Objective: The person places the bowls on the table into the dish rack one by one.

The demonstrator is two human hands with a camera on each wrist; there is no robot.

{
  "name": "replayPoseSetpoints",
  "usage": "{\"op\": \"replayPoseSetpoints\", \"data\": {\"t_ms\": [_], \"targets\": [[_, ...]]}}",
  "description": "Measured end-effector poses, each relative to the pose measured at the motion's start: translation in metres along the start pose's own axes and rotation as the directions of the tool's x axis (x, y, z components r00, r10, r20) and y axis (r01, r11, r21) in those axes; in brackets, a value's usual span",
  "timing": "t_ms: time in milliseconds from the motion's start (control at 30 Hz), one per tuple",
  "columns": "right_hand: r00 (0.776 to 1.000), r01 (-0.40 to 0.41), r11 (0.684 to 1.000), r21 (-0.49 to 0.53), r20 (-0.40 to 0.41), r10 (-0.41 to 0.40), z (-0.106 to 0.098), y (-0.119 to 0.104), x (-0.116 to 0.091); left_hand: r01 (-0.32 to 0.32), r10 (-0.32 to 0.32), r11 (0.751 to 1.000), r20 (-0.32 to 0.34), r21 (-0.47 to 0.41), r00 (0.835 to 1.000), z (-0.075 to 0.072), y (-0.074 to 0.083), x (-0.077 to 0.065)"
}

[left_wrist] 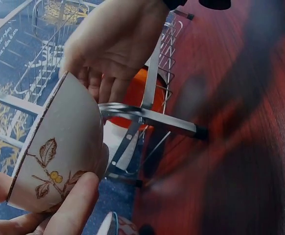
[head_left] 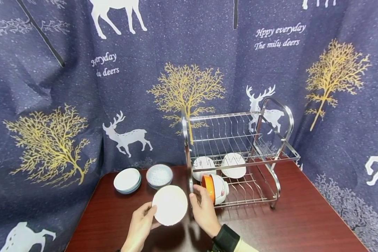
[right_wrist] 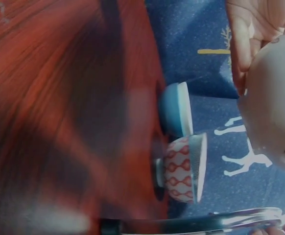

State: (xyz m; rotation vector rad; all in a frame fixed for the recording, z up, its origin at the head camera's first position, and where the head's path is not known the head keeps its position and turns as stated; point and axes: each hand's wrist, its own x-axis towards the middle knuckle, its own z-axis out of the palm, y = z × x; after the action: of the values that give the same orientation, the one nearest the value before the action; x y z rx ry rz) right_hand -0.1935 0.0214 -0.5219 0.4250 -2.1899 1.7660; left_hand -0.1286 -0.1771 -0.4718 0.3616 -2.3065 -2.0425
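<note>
My left hand (head_left: 140, 224) holds a white bowl (head_left: 170, 205) by its left side, thumb at the rim and fingers against its outer wall. The left wrist view shows a brown rim and a brown leaf print with yellow berries on this bowl (left_wrist: 59, 147). To the right of it, my right hand (head_left: 204, 212) has relaxed, slightly bent fingers, close by the front left post of the metal dish rack (head_left: 236, 163). Just beyond those fingers, on the lower tier, a white flowered bowl (head_left: 219, 189) lies on its side with an orange bowl (head_left: 208, 188) at its mouth.
Two more white bowls (head_left: 234, 165) lean at the back of the lower tier. On the table's left stand a blue bowl with a white inside (head_left: 126, 179) and a speckled bowl (head_left: 159, 175) with a red outer pattern. A printed curtain (head_left: 182, 45) hangs behind the wooden table (head_left: 302, 210).
</note>
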Motion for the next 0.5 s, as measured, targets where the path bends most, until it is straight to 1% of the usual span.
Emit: {"op": "replayPoseSetpoints", "data": {"t_ms": [100,200,300,367,400,500], "targets": [[0.998,0.062,0.998,-0.003,-0.027,-0.062,-0.003,-0.005,0.001,-0.003,0.003,1.0,-0.001,-0.001,1.0,0.003,0.002,-0.001],[0.992,0.118,0.992,-0.037,-0.049,-0.12,-0.007,-0.009,0.003,-0.001,0.001,1.0,0.001,-0.02,1.0,0.005,0.005,-0.002],[0.988,0.143,0.989,-0.043,-0.046,-0.145,-0.012,-0.011,0.005,-0.004,0.005,0.999,0.008,-0.042,1.0,0.008,0.009,-0.003],[0.991,0.129,0.991,-0.015,-0.017,-0.13,-0.015,-0.014,0.007,-0.01,0.01,0.999,0.005,-0.045,1.0,0.01,0.011,-0.004],[0.993,0.119,0.993,0.015,0.008,-0.119,-0.016,-0.014,0.008,-0.011,0.011,0.999,0.004,-0.042,1.0,0.011,0.013,-0.004],[0.993,0.047,0.996,0.079,0.104,-0.055,-0.02,-0.019,0.009,-0.011,0.011,0.999,-0.003,-0.047,1.0,0.015,0.016,-0.005]]}}
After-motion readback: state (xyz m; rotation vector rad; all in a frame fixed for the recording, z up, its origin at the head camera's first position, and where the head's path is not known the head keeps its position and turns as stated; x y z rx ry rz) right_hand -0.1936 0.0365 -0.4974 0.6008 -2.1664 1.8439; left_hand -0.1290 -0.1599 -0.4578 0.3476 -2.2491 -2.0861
